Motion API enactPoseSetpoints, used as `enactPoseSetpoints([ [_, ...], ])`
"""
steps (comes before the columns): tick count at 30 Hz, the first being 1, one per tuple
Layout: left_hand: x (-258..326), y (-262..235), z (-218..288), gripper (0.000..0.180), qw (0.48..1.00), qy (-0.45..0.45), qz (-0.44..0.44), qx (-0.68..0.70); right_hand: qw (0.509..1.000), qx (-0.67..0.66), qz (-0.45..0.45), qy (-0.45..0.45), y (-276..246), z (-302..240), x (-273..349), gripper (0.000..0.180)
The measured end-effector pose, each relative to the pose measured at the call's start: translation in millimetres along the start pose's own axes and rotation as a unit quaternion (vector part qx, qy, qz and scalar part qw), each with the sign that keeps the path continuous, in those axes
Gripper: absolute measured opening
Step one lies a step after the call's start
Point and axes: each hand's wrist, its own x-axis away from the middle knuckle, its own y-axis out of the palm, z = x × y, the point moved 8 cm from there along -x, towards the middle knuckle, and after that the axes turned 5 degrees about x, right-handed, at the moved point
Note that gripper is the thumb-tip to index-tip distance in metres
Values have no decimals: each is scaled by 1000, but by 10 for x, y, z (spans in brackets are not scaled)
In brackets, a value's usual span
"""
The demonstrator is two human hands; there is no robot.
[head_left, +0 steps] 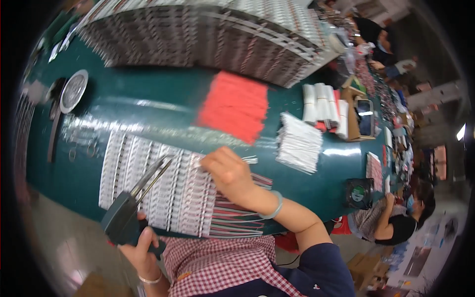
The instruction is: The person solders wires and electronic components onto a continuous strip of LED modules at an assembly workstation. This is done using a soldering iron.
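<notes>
In my left hand (141, 252), at the lower left, is a dark pistol-grip tool (120, 219) with long metal prongs, its fingers closed round the handle. Those prongs reach over a woven panel (163, 188) of white and grey strips lying at the table's near edge. Loose grey, pink and green strip ends (237, 215) stick out from the panel's right side. My right hand (229, 173) rests on the panel's upper right part, fingers pinched together at its edge. What those fingertips hold is too small to make out.
A large woven block (198, 42) stands at the back of the green table (148, 116). Red strips (235, 106) and white strips (299, 143) lie stacked before it. White rolls (320, 104), a phone (365, 118) and a round bowl (74, 91) are farther out. People sit at right.
</notes>
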Motion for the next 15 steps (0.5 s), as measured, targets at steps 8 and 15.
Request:
enactPoseSetpoints([
  [8,72,79,-192,47,992,32,-65,-106,999,26,-27,-26,40,-85,45,31],
  [15,132,133,-228,34,974,25,-77,-210,997,55,-43,-42,102,-145,13,32],
])
